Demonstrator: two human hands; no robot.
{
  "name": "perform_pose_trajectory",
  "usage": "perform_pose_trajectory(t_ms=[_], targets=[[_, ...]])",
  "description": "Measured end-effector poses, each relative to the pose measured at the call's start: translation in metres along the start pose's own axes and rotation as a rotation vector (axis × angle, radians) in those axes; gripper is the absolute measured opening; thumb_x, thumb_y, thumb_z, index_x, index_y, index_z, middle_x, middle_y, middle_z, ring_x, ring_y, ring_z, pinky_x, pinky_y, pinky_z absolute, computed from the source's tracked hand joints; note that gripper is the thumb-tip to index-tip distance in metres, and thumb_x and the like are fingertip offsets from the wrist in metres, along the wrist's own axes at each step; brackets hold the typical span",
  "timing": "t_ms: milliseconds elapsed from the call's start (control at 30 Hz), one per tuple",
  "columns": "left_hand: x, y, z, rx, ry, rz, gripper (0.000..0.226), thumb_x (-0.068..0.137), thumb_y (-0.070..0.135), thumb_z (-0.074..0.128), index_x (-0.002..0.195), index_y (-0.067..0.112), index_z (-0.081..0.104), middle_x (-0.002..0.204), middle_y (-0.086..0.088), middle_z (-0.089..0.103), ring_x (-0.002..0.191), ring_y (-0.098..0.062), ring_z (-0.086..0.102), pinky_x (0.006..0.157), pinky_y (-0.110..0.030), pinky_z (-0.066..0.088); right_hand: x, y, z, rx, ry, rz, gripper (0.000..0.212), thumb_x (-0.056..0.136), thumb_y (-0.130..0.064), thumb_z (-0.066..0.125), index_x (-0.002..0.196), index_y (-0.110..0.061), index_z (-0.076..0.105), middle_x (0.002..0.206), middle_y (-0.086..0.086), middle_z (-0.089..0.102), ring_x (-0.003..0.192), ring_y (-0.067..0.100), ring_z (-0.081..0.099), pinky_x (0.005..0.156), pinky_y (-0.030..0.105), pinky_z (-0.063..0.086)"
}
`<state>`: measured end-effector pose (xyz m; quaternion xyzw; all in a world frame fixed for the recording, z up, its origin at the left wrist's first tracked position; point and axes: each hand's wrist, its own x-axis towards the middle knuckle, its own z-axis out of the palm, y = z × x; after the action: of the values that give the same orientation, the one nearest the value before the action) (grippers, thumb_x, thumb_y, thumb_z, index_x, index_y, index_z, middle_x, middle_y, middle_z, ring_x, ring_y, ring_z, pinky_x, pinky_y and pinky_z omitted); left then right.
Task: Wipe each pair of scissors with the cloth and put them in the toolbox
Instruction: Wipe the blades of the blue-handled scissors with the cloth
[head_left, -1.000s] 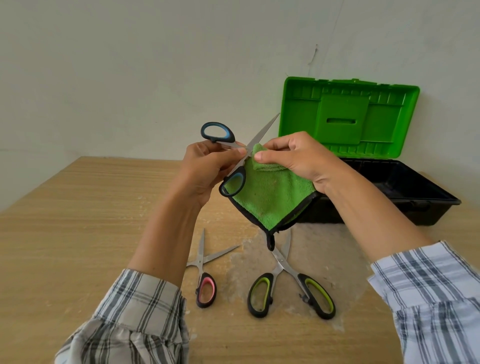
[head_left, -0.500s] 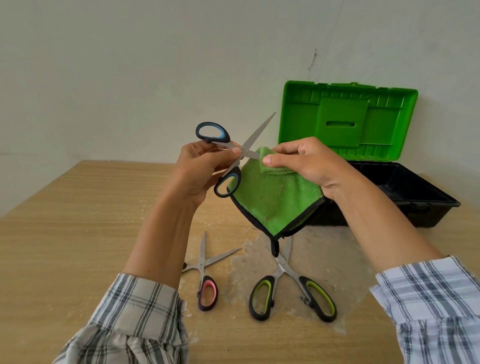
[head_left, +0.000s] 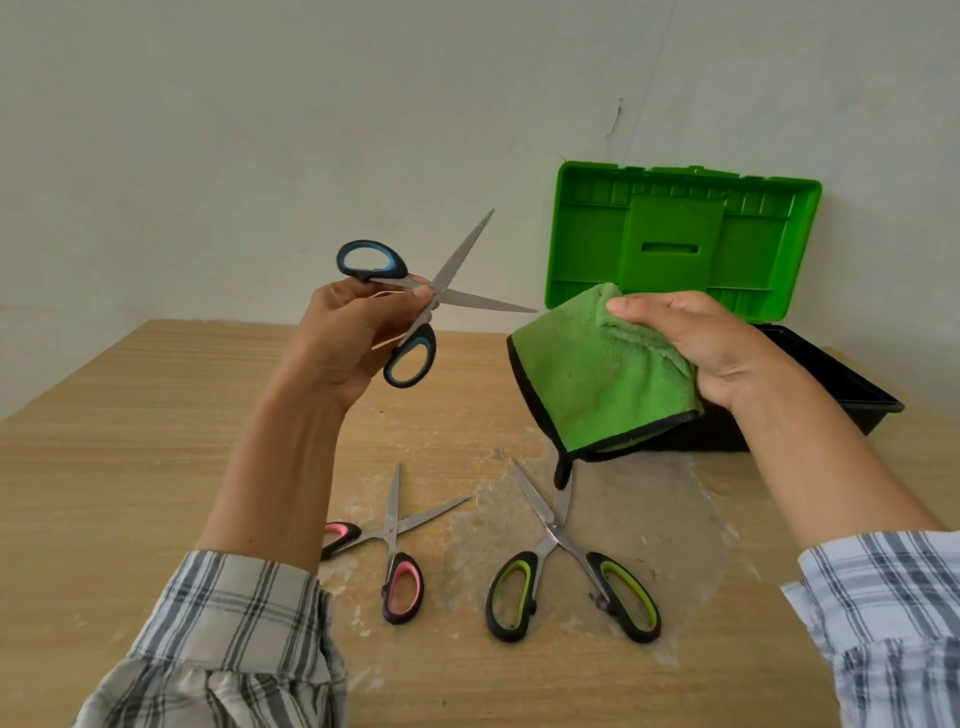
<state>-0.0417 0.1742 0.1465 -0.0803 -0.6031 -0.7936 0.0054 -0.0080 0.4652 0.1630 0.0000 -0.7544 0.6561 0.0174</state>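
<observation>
Left hand (head_left: 343, 338) pinches the open blue scissors (head_left: 415, 301) at their pivot — right hand (head_left: 696, 343) clutches the green cloth (head_left: 592, 384), apart.

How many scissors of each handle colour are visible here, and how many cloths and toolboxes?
Blue-handled scissors: 1, in the left hand
Pink-handled scissors: 1, on the table
Yellow-green-handled scissors: 1, on the table
Green cloth: 1, in the right hand
Toolbox: 1, lid open
Total: 5
</observation>
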Motion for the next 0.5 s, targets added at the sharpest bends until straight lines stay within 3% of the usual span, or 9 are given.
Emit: perform_pose_trajectory(t_ms=[233, 300, 400, 500], targets=[[-0.003, -0.006, 0.02, 0.062, -0.073, -0.004, 0.006, 0.084, 0.007, 0.071, 0.089, 0.009, 0.072, 0.077, -0.003, 0.073, 0.069, -0.011, 0.067, 0.059, -0.021, 0.054, 0.006, -0.011, 0.015, -0.007, -0.066, -0.014, 0.037, 0.068, -0.033, 0.076, 0.096, -0.009, 0.076, 0.092, 0.011, 0.078, 0.079, 0.02, 0.075, 0.07, 0.029, 0.062], [-0.004, -0.007, 0.024, 0.063, -0.086, 0.003, 0.006, 0.084, 0.005, 0.07, 0.089, 0.008, 0.071, 0.073, -0.001, 0.073, 0.066, -0.01, 0.068, 0.057, -0.021, 0.053, 0.008, -0.016, 0.023, -0.074, -0.099, -0.036, 0.036, 0.067, -0.036, 0.08, 0.094, -0.012, 0.078, 0.094, 0.009, 0.079, 0.087, 0.021, 0.075, 0.079, 0.032, 0.06], [-0.005, -0.009, 0.028, 0.055, -0.09, 0.007, 0.007, 0.084, 0.003, 0.07, 0.089, 0.007, 0.071, 0.074, -0.001, 0.074, 0.067, -0.012, 0.069, 0.059, -0.022, 0.055, 0.01, -0.022, 0.036, -0.238, -0.121, -0.095, 0.04, 0.06, -0.048, 0.085, 0.09, -0.021, 0.081, 0.102, 0.0, 0.079, 0.108, 0.018, 0.07, 0.106, 0.038, 0.047], [-0.004, -0.011, 0.032, 0.047, -0.086, 0.011, 0.01, 0.083, 0.004, 0.071, 0.093, 0.005, 0.071, 0.078, -0.004, 0.073, 0.07, -0.014, 0.068, 0.062, -0.024, 0.056, 0.008, -0.028, 0.048, -0.281, -0.157, -0.108, 0.028, 0.069, -0.04, 0.08, 0.09, -0.022, 0.08, 0.096, -0.001, 0.079, 0.099, 0.014, 0.073, 0.101, 0.035, 0.052]])
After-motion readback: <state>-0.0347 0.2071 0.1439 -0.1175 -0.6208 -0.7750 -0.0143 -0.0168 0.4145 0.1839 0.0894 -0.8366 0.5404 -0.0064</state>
